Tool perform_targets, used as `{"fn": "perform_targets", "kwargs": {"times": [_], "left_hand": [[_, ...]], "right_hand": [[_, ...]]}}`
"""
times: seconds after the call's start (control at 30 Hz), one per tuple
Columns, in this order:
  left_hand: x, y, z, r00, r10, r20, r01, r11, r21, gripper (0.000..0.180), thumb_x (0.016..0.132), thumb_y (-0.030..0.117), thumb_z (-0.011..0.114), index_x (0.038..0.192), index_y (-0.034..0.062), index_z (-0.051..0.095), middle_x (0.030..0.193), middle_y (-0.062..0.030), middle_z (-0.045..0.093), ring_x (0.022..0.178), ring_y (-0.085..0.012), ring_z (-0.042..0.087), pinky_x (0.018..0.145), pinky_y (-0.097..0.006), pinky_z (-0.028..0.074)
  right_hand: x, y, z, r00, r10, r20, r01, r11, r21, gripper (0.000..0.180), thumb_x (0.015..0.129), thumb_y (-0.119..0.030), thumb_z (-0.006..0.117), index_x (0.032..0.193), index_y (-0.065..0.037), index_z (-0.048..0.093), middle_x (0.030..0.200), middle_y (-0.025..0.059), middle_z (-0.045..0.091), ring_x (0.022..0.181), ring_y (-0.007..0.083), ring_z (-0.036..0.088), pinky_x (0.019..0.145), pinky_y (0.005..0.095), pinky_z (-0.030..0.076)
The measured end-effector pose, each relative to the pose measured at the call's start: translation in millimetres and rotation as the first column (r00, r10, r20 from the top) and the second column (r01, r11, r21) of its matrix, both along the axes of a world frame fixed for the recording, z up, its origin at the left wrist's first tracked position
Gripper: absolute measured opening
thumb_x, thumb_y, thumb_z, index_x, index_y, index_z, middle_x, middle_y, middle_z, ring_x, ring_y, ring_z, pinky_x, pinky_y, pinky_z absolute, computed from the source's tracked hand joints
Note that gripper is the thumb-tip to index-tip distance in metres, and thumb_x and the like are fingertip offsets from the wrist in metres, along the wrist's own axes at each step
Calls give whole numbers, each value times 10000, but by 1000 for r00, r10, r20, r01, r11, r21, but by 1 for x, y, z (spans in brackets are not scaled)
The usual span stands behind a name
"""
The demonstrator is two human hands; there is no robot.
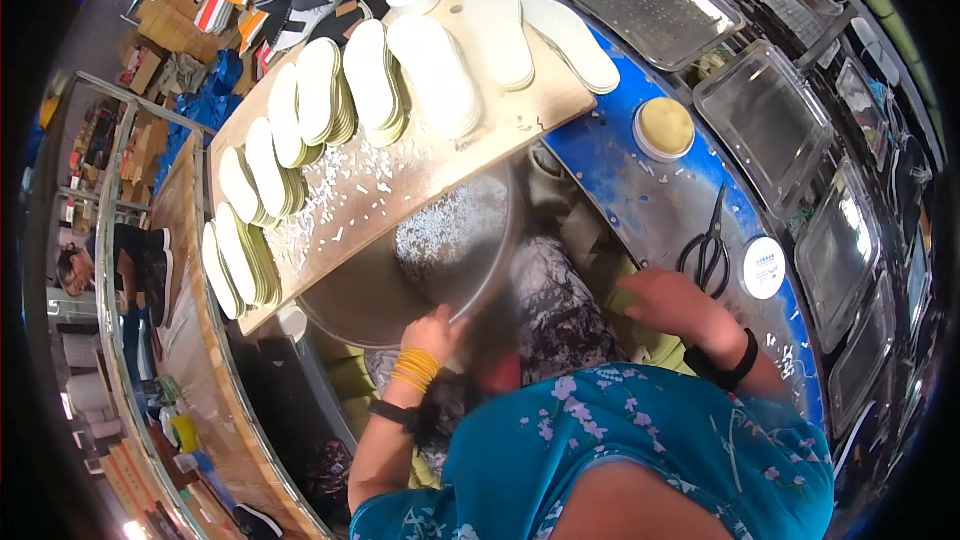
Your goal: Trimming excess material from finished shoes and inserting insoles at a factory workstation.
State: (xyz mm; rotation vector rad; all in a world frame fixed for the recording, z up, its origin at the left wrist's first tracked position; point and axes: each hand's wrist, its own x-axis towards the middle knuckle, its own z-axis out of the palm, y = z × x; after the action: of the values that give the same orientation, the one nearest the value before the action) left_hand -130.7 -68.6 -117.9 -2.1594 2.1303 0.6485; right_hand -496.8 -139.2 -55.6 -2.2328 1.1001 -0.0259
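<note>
My left hand (432, 334), with yellow bands around its wrist, is closed at the near rim of a round metal basin (340, 308). White scraps (455, 225) lie inside the basin, which sits partly beneath the board, above my lap. Off to the right, my right hand (675, 300) hovers by the blue table's edge, just below black-handled scissors (708, 258). Its fingers look bent and smeared, and nothing shows in them. Stacks of pale shoe insoles (372, 75) line the far and left parts of the wooden board (420, 185).
On the blue table (620, 130) stand a round tub with a yellowish top (665, 128) and a white lid (764, 268). Metal trays (765, 125) run along the right. White scraps litter the board. Another person (130, 265) is at the far left.
</note>
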Motion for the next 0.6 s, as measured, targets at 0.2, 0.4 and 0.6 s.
{"fn": "perform_targets", "kwargs": {"times": [0.2,0.4,0.6], "left_hand": [[-5,7,1,1000,-5,-19,4,998,-70,315,824,347,532,939,54,542,718,-212,600,688,-387,584,620,-470,471],[13,18,-11,986,-93,-135,54,961,-271,267,822,312,529,879,51,513,658,-184,594,645,-399,577,592,-473,469],[43,52,20,949,-121,-290,29,952,-304,288,803,223,553,1019,36,523,1010,-181,563,928,-310,548,771,-428,439]], "right_hand": [[42,17,7,993,33,-116,-35,999,-15,311,726,-208,582,987,-45,535,908,146,576,891,328,549,733,433,450],[98,42,-8,975,182,-128,-167,979,117,332,724,-235,599,988,-40,548,959,166,588,917,341,551,776,427,444],[198,18,6,989,138,-60,-136,990,32,446,714,-159,646,1123,-27,527,1038,196,577,982,337,550,836,375,442]]}}
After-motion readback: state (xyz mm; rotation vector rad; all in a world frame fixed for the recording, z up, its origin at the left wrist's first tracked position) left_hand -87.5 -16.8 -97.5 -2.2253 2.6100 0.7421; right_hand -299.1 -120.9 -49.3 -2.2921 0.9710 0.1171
